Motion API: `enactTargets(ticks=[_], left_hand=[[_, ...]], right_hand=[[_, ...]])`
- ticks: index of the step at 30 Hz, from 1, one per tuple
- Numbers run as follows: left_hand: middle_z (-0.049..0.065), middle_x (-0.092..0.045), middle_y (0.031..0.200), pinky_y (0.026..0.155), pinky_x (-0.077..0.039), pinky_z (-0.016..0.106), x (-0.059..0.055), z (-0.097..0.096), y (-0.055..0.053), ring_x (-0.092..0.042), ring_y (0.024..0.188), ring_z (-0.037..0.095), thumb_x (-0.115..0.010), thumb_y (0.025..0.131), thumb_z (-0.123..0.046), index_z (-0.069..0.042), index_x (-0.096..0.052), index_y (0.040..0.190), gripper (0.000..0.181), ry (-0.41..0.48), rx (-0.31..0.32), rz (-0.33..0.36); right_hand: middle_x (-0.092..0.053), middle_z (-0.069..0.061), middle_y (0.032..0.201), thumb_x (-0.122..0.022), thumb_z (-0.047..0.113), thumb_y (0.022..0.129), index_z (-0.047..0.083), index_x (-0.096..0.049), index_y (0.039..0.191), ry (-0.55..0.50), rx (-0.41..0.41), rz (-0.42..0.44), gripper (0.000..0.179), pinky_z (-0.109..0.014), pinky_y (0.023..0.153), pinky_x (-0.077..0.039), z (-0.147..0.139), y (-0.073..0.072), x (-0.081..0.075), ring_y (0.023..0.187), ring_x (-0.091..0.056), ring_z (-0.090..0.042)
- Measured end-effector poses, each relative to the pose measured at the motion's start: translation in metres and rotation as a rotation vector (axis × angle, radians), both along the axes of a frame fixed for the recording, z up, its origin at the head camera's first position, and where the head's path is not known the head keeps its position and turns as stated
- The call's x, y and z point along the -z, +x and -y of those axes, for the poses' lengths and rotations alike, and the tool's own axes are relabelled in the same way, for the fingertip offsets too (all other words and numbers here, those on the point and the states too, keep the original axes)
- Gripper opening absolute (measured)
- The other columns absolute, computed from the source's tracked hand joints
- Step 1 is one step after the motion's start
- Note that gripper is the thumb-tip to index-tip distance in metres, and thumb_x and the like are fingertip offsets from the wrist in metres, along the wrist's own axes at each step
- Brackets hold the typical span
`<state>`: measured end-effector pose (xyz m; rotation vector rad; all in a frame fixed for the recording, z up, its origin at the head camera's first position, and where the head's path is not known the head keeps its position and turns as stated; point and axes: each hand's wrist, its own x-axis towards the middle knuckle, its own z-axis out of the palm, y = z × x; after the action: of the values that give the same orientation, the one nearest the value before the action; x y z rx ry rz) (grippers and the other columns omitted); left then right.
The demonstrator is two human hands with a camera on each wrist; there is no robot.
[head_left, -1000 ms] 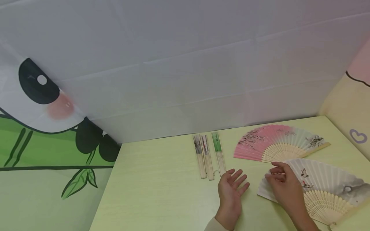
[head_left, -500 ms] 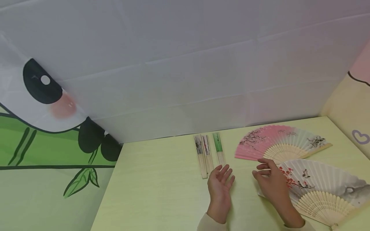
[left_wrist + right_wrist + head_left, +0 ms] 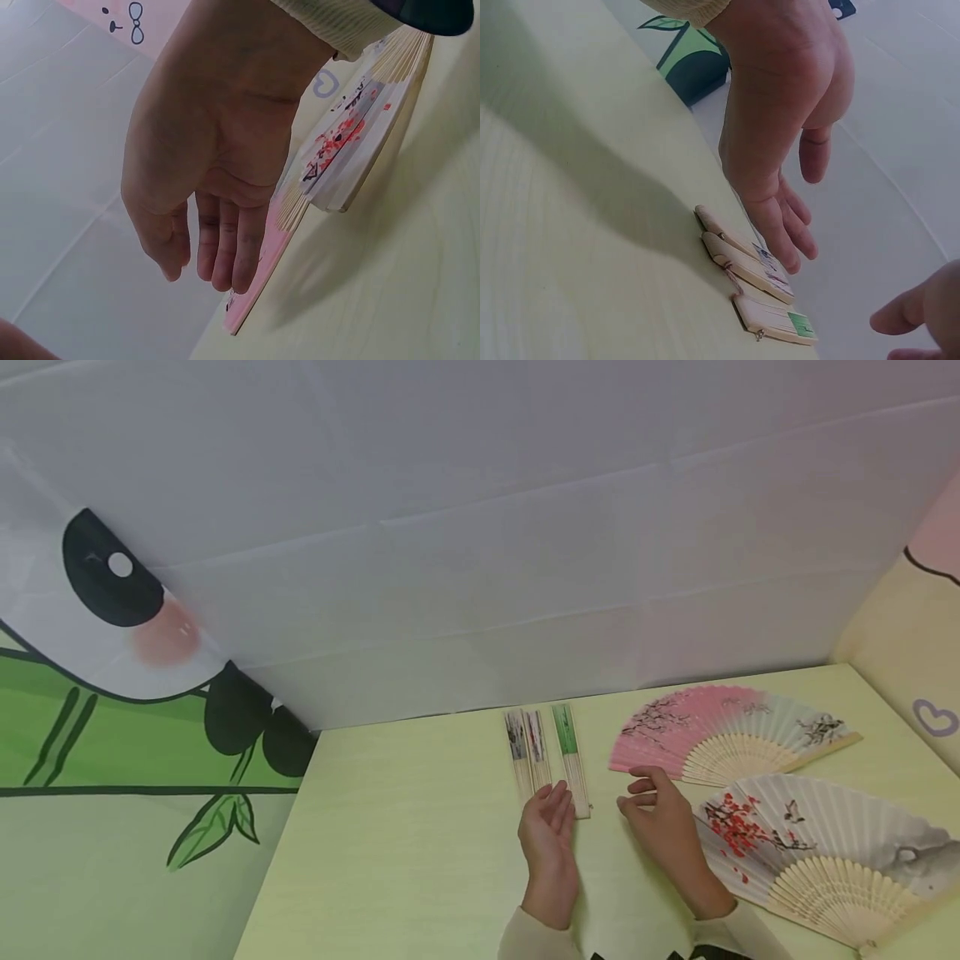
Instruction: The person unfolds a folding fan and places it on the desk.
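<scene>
My left hand [image 3: 551,856] is palm up over the table, its fingertips overlapping the lower ends of two closed folding fans [image 3: 517,747] in the head view. A third closed fan with green cloth [image 3: 564,731] lies just beside them, its lower end by the fingertips. My right hand [image 3: 663,835] hovers to the right with loosely bent fingers, holding nothing, between the closed fans and the spread white fan [image 3: 832,818] with red blossoms. In the right wrist view, cord loops show at the ends of the closed fans [image 3: 750,274].
A spread pink fan [image 3: 675,718] lies at the back right, behind the white one. The pale table [image 3: 375,852] meets a light grey cloth wall [image 3: 465,602] at the back. Side walls carry cartoon drawings [image 3: 157,635].
Both hands have moved left. The right hand has come off the white fan, uncovering its red blossoms; the left now covers the lower ends of the two left closed fans. The fans stay put.
</scene>
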<state>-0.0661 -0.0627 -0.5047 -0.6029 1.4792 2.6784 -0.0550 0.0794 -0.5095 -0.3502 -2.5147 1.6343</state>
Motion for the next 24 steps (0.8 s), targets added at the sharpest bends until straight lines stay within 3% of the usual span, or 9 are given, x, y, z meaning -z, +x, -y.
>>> enactTargets(ticks=[8,18,24], left_hand=[[0.031,-0.05,0.154,0.122,-0.04,0.048,0.001,0.009,-0.004,-0.047,0.146,0.043,-0.042,0.105,-0.012,0.014,-0.038,0.149,0.052,-0.005,-0.039,-0.001],[0.029,-0.054,0.152,0.118,-0.045,0.044,0.002,0.012,-0.012,-0.052,0.142,0.04,-0.044,0.109,-0.011,0.013,-0.044,0.144,0.043,-0.059,-0.065,-0.014],[0.029,-0.053,0.152,0.118,-0.045,0.044,0.006,0.01,-0.017,-0.051,0.142,0.041,-0.042,0.109,-0.011,0.012,-0.044,0.145,0.044,-0.065,-0.039,-0.025]], right_hand=[[-0.068,-0.024,0.114,-0.073,0.005,0.093,-0.005,-0.058,0.134,0.021,-0.056,-0.031,0.045,-0.055,0.087,-0.059,0.015,-0.016,0.007,0.105,-0.072,-0.04],[-0.067,-0.025,0.11,-0.08,0.004,0.089,-0.008,-0.06,0.13,0.136,-0.081,-0.058,0.047,-0.058,0.082,-0.057,0.032,-0.036,0.015,0.1,-0.07,-0.042],[-0.065,-0.027,0.11,-0.083,0.006,0.086,-0.01,-0.058,0.131,0.2,-0.1,-0.06,0.054,-0.058,0.08,-0.056,0.042,-0.046,0.02,0.098,-0.068,-0.041]])
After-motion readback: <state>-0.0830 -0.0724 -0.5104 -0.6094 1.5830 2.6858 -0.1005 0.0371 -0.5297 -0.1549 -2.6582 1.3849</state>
